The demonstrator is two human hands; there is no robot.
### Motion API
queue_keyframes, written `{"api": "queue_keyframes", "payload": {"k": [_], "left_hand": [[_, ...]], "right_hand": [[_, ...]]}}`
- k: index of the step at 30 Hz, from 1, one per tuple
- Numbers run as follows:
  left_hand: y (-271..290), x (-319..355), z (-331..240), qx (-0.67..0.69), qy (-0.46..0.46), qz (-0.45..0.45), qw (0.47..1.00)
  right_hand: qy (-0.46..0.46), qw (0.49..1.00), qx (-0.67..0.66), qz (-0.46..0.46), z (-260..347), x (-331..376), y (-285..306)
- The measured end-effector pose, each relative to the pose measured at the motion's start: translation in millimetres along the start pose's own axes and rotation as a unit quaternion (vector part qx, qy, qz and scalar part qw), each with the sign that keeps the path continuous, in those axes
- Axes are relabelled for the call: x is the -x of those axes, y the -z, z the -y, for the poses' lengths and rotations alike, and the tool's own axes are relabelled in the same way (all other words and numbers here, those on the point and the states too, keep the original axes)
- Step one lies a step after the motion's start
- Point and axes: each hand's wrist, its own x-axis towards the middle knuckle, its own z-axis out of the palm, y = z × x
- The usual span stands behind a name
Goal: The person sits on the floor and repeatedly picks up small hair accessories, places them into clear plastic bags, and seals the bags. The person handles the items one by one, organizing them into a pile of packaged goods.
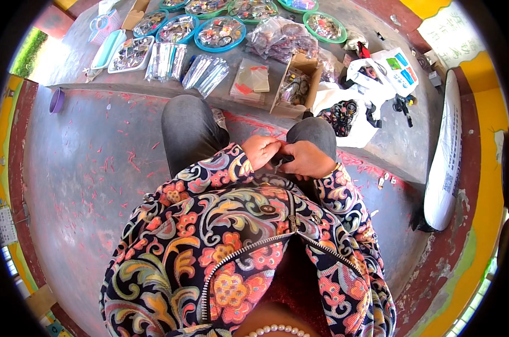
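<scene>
Close together above my lap, between my knees, are both hands. My left hand (260, 151) is closed, its thumb and fingertips pinched against the right hand's fingers; whatever it pinches is too small to make out. My right hand (311, 159) is curled round a small black object (282, 159) with a greyish edge. Most of that object is hidden by the fingers, so its kind does not show. A bit of red shows just above the fingertips.
Ahead, a raised grey ledge bears round trays (220, 35) of small trinkets, clear packets (205, 74), a cardboard box (296, 87) and a white bag (350, 121) of black cords. Red scraps litter the floor. A purple bowl (57, 101) stands left; a long white package (444, 163) leans right.
</scene>
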Motion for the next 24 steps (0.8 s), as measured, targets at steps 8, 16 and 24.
{"api": "queue_keyframes", "payload": {"k": [8,16,24], "left_hand": [[13,-2,-20,-0.029,-0.130,-0.234,0.963],[17,-6,-7,0.380,0.030,-0.140,0.914],[16,-12,-4,0.513,0.006,-0.102,0.853]], "right_hand": [[-0.022,0.952,-0.228,-0.204,-28,-14,-3],[0.004,0.727,-0.637,-0.254,-44,-29,-6],[0.021,0.781,-0.598,-0.181,-14,-29,-26]]}}
